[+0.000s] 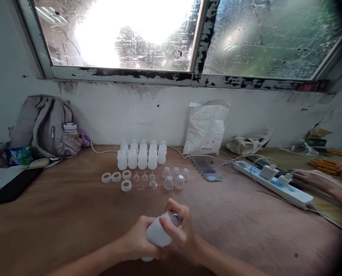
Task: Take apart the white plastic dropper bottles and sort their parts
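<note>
Above the near part of the bench [81,218], a white bottle [158,233] is held tilted between two hands, with its clear top [175,219] pointed up and to the right. Its body is gripped by the left hand [140,237], whose fingers are closed around it. The clear top is clasped by the right hand [182,230], with its fingers curled over it and its thumb laid along the bottle's near side. Beyond the hands, four pale rings [126,185] are set out on the left, four clear teats [152,184] in the middle and five clear domed caps [168,183] on the right. Behind these, more white bottles [142,158] with clear tops are stood upright in rows near the wall. Farther right, chargers are plugged into a white power strip [297,194], near which another person's hand [310,180] is seen, partly blurred.
</note>
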`<act>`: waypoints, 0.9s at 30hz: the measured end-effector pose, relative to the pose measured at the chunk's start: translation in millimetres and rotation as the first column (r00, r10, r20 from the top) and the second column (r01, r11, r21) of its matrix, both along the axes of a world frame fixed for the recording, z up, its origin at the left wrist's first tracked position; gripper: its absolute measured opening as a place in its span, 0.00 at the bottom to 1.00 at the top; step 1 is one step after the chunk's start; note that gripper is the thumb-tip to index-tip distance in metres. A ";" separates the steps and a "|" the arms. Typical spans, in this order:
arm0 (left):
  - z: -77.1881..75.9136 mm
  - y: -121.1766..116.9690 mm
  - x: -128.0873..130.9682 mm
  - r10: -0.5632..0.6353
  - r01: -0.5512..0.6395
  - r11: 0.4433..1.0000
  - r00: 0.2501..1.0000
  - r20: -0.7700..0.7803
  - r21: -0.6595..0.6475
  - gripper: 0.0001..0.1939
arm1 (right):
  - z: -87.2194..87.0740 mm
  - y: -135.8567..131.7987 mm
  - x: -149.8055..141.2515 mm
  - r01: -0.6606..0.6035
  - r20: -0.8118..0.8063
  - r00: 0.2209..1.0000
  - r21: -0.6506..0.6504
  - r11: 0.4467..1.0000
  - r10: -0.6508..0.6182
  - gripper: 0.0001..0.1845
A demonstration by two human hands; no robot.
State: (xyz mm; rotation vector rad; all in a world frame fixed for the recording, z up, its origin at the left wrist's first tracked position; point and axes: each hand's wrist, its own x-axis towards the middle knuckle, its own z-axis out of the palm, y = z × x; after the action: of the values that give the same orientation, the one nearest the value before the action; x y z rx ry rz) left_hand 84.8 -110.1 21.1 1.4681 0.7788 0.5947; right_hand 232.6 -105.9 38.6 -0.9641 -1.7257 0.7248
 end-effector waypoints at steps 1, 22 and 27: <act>1.6 -2.2 0.7 -0.023 0.024 0.999 1.000 0.015 -0.026 0.11 | 1.2 -2.2 0.1 -0.009 -0.003 1.000 0.013 1.000 0.009 0.16; -10.6 33.6 -33.4 -0.197 0.585 0.612 0.764 0.614 -0.532 0.18 | -2.4 35.9 17.3 -0.180 -0.185 0.971 -0.140 0.974 0.152 0.25; -7.0 58.0 -54.3 -0.091 0.342 0.816 0.872 0.482 -0.466 0.17 | -10.5 59.9 25.2 -0.073 -0.191 0.981 -0.247 0.966 0.025 0.17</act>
State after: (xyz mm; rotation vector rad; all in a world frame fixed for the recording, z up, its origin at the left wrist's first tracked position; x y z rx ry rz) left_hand 30.5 -52.1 14.1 0.8319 0.3561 0.4506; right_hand 257.8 -46.0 28.1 -0.9934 -1.5212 1.0548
